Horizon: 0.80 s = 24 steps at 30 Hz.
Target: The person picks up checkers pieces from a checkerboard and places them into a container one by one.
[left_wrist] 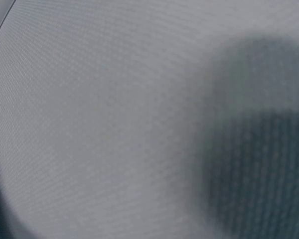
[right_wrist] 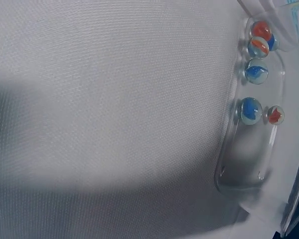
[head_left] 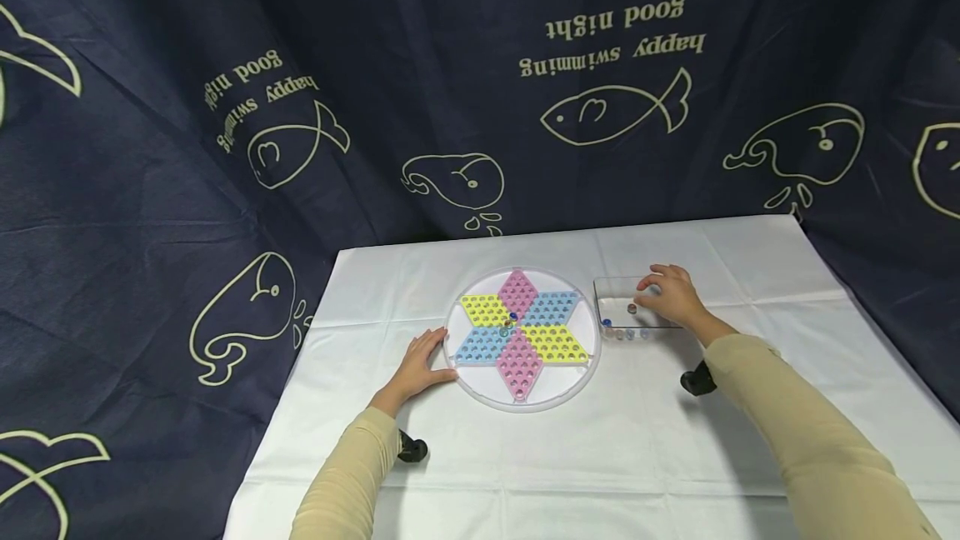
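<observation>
A round Chinese checkers board with a pink, yellow and blue star lies on the white table. My left hand rests by its left rim, thumb and fingers spread. Right of the board is a transparent plastic box with glass marbles inside. Above the box, my right hand reaches down with thumb and forefinger bent and a small gap between them. A brownish marble shows right at the thumb tip. In the right wrist view, a red marble and a blue marble sit near each other.
Several small marbles, including a dark blue marble, are at the star's centre. More marbles line the box's near wall, among them an orange-striped marble. A dark fish-print curtain hangs behind the table. White cloth fills the left wrist view.
</observation>
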Motion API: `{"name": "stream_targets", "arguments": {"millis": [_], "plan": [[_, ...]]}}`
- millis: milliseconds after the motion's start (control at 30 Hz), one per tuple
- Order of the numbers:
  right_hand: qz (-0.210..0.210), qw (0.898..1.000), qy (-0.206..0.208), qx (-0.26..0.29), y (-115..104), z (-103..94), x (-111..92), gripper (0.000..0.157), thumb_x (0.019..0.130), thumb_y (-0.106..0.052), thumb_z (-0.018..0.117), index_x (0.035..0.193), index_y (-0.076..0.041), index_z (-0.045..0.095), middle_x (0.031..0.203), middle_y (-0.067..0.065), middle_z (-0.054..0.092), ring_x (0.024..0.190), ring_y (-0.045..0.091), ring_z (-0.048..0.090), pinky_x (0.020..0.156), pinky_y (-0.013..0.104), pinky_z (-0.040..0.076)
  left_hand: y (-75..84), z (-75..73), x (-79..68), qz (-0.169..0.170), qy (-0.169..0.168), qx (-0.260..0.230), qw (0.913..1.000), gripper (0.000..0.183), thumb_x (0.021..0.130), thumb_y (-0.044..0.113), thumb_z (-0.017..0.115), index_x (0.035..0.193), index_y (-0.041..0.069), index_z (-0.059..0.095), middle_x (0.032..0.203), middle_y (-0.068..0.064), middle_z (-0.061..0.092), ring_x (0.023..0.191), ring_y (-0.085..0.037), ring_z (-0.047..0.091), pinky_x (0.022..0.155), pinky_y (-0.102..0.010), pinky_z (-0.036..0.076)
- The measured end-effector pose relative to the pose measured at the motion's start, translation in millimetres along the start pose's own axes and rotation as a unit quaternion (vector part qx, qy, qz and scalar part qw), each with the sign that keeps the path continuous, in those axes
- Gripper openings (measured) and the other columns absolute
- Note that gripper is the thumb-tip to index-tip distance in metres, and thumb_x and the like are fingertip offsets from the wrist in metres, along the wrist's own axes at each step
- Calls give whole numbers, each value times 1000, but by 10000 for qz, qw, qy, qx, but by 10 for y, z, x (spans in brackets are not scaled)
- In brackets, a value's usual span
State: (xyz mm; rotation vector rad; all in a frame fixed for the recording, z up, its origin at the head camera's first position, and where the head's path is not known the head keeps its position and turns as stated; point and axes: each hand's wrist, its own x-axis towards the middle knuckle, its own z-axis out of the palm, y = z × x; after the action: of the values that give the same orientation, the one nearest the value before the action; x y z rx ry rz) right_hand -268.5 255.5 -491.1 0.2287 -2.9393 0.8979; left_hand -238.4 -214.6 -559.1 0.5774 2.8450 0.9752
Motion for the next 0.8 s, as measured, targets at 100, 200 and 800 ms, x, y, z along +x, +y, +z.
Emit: {"name": "stream_targets", "arguments": {"millis": [100, 200, 800], "plan": [[-9, 10000, 7, -55, -9, 5, 9, 24, 80, -17, 64, 93, 3, 63, 133, 35, 34, 124, 57, 19, 105, 63, 15, -3, 0, -2, 5, -1, -18, 10000, 85, 72, 36, 76, 139, 4, 36, 143, -16, 36, 136, -37, 22, 114, -50, 9], [-51, 9999, 32, -89, -27, 8, 24, 25, 80, -17, 65, 94, 3, 62, 132, 35, 35, 124, 57, 19, 105, 63, 15, -2, -3, -6, 2, -4, -28, 10000, 85, 72, 38, 76, 139, 4, 36, 143, -16, 36, 136, -37, 22, 114, -50, 9], [-310, 9989, -131, 313, -456, 197, 212, 27, 80, -18, 66, 99, 1, 64, 137, 28, 35, 130, 48, 17, 107, 63, 16, -4, -9, -5, 59, 23, -57, 10000, 86, 71, 40, 76, 139, 4, 37, 143, -16, 36, 136, -37, 22, 114, -51, 9]]}}
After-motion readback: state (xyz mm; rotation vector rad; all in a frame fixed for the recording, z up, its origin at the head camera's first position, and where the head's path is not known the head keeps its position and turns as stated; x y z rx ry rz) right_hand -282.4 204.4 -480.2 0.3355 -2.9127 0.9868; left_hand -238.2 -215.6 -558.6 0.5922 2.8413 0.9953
